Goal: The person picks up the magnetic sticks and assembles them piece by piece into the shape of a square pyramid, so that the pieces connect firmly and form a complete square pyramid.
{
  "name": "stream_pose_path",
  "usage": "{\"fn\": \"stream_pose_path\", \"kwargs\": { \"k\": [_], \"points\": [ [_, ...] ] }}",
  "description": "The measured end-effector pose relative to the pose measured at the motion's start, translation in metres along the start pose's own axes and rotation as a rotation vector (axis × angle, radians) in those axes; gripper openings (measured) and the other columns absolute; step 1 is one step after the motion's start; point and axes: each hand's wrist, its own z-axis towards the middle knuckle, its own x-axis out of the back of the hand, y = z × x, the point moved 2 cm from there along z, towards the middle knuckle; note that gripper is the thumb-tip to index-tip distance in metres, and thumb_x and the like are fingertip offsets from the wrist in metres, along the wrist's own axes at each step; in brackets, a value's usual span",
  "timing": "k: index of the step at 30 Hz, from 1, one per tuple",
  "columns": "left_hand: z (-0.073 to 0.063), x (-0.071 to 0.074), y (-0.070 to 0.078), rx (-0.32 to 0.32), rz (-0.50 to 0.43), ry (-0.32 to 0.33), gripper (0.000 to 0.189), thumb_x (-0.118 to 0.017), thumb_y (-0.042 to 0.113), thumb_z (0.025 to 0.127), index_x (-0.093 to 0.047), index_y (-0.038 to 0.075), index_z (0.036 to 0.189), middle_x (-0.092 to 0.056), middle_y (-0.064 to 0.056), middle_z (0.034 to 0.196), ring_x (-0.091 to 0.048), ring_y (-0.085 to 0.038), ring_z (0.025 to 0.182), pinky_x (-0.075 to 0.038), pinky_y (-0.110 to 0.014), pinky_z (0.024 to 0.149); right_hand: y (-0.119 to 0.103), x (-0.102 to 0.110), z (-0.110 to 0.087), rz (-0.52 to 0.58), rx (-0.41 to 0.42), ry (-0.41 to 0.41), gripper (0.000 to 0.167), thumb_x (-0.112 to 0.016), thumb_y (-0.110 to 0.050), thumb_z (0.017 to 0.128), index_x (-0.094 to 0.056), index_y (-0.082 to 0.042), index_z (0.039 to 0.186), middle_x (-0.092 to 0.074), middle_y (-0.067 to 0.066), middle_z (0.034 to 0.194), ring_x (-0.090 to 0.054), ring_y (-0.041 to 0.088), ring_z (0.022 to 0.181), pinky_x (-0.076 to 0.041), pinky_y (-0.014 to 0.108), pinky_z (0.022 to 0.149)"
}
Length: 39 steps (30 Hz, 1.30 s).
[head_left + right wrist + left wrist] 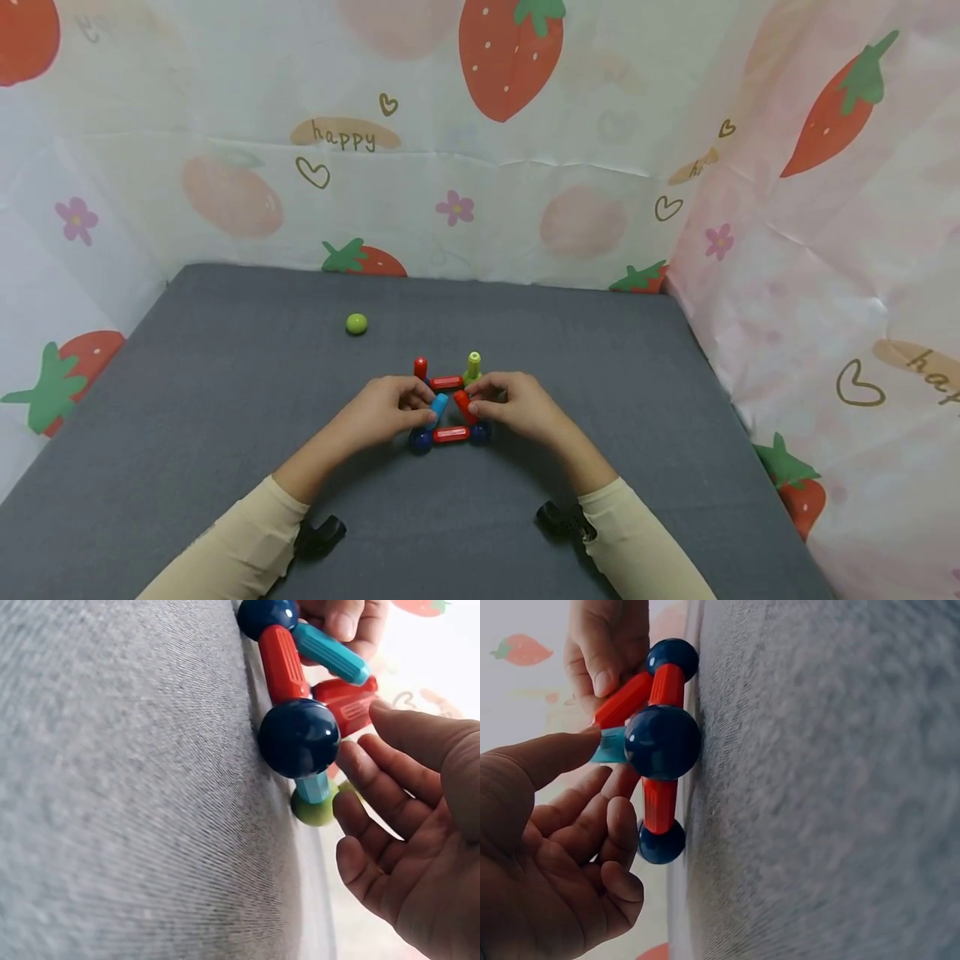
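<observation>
A frame of magnetic rods and balls lies on the table. Its front red rod joins a dark blue ball on the left to another dark blue ball on the right. From the left ball a blue rod rises, leaning inward; my left hand pinches it between thumb and fingers. On the right ball a red rod tilts inward, pinched by my right hand. At the back, a red rod and a yellow-green rod stand upright.
A loose green ball lies farther back on the grey table cloth. Behind and at the sides hangs a strawberry-print curtain. Black wrist mounts sit under both sleeves.
</observation>
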Motion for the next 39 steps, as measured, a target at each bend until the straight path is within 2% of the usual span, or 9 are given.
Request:
{"fn": "stream_pose_path", "kwargs": {
  "k": [5, 13, 21, 25, 31, 39],
  "points": [
    [0.000, 0.007, 0.000, 0.009, -0.013, 0.003, 0.024, -0.076, 0.029, 0.095, -0.071, 0.015, 0.113, -0.072, 0.002, 0.097, -0.066, -0.014, 0.085, -0.053, -0.034, 0.073, -0.001, 0.006, 0.000, -0.023, 0.010, 0.029, 0.024, -0.075, -0.029, 0.096, -0.076, -0.018, 0.117, -0.071, -0.005, 0.099, -0.064, 0.019, 0.087, -0.053, 0.034, 0.074],
    [-0.002, 0.020, 0.001, 0.010, 0.036, 0.054, 0.024, -0.074, 0.029, 0.096, -0.072, 0.014, 0.115, -0.071, 0.002, 0.102, -0.064, -0.016, 0.092, -0.053, -0.034, 0.077, 0.001, 0.021, -0.001, -0.064, 0.021, 0.122, 0.023, -0.075, -0.028, 0.096, -0.076, -0.017, 0.116, -0.071, -0.008, 0.099, -0.061, 0.016, 0.089, -0.051, 0.035, 0.077],
    [0.004, 0.036, -0.006, 0.017, 0.103, 0.128, 0.027, -0.073, 0.028, 0.097, -0.072, 0.011, 0.117, -0.073, 0.000, 0.102, -0.064, -0.017, 0.089, -0.053, -0.034, 0.074, 0.002, 0.036, 0.013, -0.086, 0.014, 0.185, 0.022, -0.076, -0.025, 0.095, -0.075, -0.016, 0.116, -0.072, -0.007, 0.102, -0.062, 0.015, 0.093, -0.052, 0.037, 0.078],
    [0.013, 0.040, -0.010, 0.008, 0.144, 0.145, 0.031, -0.074, 0.032, 0.096, -0.071, 0.012, 0.120, -0.073, 0.000, 0.108, -0.063, -0.019, 0.094, -0.053, -0.037, 0.078, 0.004, 0.038, 0.023, -0.096, 0.017, 0.170, 0.022, -0.077, -0.024, 0.094, -0.074, -0.021, 0.116, -0.072, -0.008, 0.108, -0.062, 0.015, 0.098, -0.052, 0.038, 0.082],
    [0.026, 0.040, -0.013, -0.025, 0.166, 0.142, 0.031, -0.076, 0.034, 0.094, -0.071, 0.021, 0.121, -0.071, 0.002, 0.116, -0.062, -0.021, 0.105, -0.054, -0.041, 0.086, 0.005, 0.034, 0.033, -0.089, 0.037, 0.124, 0.026, -0.077, -0.024, 0.094, -0.073, -0.022, 0.119, -0.071, -0.006, 0.117, -0.060, 0.018, 0.105, -0.052, 0.039, 0.089],
    [0.031, 0.036, -0.016, -0.058, 0.159, 0.144, 0.023, -0.077, 0.032, 0.093, -0.073, 0.025, 0.115, -0.070, 0.004, 0.110, -0.060, -0.020, 0.100, -0.052, -0.036, 0.074, 0.008, 0.027, 0.041, -0.098, 0.060, 0.124, 0.023, -0.077, -0.025, 0.094, -0.074, -0.023, 0.116, -0.072, -0.002, 0.115, -0.060, 0.017, 0.101, -0.051, 0.037, 0.082]
  ]
}}
